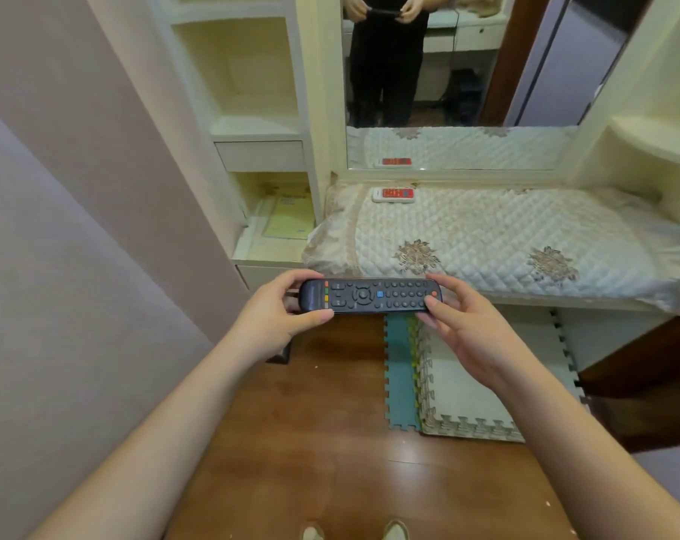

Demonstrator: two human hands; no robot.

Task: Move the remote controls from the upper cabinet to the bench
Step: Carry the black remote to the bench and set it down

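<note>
I hold a long black remote control crosswise in front of me, buttons facing up, just short of the bench's front edge. My left hand grips its left end between thumb and fingers. At the right end, my right hand pinches it with thumb and fingertips. A white remote with red buttons lies on the bench, at the back left near the mirror. The bench is covered with a quilted cream cloth with flower patterns.
A mirror stands behind the bench and reflects me. Cream open shelves rise at the left, with a yellow booklet in a lower nook. Foam puzzle mats lie on the wooden floor under the bench.
</note>
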